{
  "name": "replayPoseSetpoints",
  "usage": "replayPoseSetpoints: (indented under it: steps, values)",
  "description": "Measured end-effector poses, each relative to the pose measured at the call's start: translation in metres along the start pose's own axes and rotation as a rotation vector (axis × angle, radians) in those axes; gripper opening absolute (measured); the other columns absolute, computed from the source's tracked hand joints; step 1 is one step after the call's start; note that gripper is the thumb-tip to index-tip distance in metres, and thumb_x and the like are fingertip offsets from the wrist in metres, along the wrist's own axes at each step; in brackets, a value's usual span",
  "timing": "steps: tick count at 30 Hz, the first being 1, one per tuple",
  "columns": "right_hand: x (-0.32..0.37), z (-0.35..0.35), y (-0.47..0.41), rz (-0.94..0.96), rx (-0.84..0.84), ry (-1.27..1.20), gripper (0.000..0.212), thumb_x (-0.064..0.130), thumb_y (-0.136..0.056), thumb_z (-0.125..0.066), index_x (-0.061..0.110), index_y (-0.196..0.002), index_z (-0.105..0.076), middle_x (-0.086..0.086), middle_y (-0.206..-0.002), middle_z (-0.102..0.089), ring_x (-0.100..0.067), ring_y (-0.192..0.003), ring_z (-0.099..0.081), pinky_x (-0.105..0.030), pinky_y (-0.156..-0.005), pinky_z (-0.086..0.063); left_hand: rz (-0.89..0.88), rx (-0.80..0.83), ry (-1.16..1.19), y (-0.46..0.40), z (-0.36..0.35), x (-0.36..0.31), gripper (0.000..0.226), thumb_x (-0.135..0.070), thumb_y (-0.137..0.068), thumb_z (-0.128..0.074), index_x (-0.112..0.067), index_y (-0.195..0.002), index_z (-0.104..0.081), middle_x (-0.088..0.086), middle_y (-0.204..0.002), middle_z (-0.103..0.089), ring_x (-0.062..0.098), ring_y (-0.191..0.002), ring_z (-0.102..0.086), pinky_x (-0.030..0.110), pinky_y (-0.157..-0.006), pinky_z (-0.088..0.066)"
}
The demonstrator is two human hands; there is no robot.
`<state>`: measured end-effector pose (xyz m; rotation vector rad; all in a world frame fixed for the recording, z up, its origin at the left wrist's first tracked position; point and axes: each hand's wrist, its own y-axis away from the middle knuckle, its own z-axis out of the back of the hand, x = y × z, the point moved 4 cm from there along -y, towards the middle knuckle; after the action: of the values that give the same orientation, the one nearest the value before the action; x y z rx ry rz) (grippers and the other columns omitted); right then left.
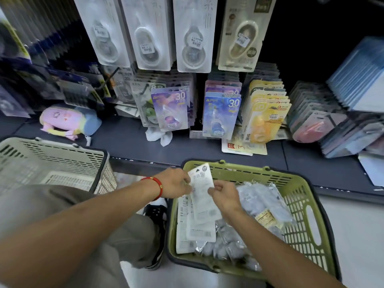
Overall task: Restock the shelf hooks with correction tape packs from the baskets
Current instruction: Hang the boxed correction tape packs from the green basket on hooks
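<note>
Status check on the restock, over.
Both hands, left and right, grip one white pack above the green basket. Nothing hung yet. Path to hooks looks open.

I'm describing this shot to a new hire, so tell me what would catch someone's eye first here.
First, both hands at center: the left hand and right hand together hold a white pack over the green basket, which is full of packs. Above, four big packs hang in a row on the shelf hooks. At left sit a beige basket and a pink plush on the shelf.
</note>
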<state>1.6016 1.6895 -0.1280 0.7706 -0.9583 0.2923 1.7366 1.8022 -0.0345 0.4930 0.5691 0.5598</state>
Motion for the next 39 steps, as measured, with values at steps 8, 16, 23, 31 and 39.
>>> replayPoseSetpoints:
  steps: [8,16,23,31,39]
  values:
    - [0.041,-0.003,0.027,0.253,0.300,-0.410,0.025,0.002,-0.097,-0.067,0.019,-0.111,-0.080,-0.007,-0.109,-0.079,-0.025,-0.106,-0.075,-0.034,-0.092,-0.062,0.118,-0.324,1.212,0.002,-0.039,-0.011,0.034,-0.027,-0.103,-0.066,-0.019,-0.136,-0.061,0.006,-0.125,-0.074,0.026,-0.117,-0.071,0.048,-0.105,-0.055]
    - [-0.071,-0.025,0.025,0.488,0.487,1.263,0.113,0.060,-0.089,-0.073,0.015,-0.169,-0.007,-0.013,-0.175,-0.009,-0.032,-0.162,-0.008,-0.044,-0.131,-0.003,0.255,-0.629,1.240,0.007,-0.014,0.034,0.028,-0.013,-0.103,-0.063,-0.026,-0.127,-0.063,-0.003,-0.120,-0.071,0.014,-0.102,-0.068,0.034,-0.082,-0.055]
    - [-0.054,0.010,0.031,0.620,0.112,0.803,0.047,0.030,-0.108,-0.049,0.014,-0.153,-0.051,-0.014,-0.140,-0.064,-0.028,-0.125,-0.061,-0.045,-0.110,-0.050,0.336,-0.631,1.361,0.016,-0.033,0.038,0.025,-0.013,-0.103,-0.060,-0.022,-0.126,-0.064,0.006,-0.120,-0.075,0.031,-0.107,-0.073,0.054,-0.094,-0.060]
    - [0.014,0.029,0.037,0.029,-0.343,-0.733,0.026,0.006,-0.103,-0.051,0.029,-0.103,-0.062,0.007,-0.097,-0.074,-0.010,-0.085,-0.071,-0.025,-0.068,-0.059,0.402,-0.517,1.604,0.014,-0.052,0.024,0.039,-0.028,-0.091,-0.078,-0.015,-0.126,-0.065,0.013,-0.109,-0.080,0.037,-0.098,-0.078,0.061,-0.087,-0.062]
    - [0.003,-0.034,0.046,-0.144,0.213,-0.580,0.030,0.031,-0.108,-0.059,0.006,-0.119,-0.071,-0.013,-0.103,-0.078,-0.020,-0.078,-0.069,-0.029,-0.063,-0.057,0.199,-0.606,1.721,0.014,-0.051,0.029,0.048,-0.005,-0.094,-0.076,-0.019,-0.137,-0.061,0.007,-0.124,-0.076,0.033,-0.110,-0.075,0.058,-0.085,-0.062]
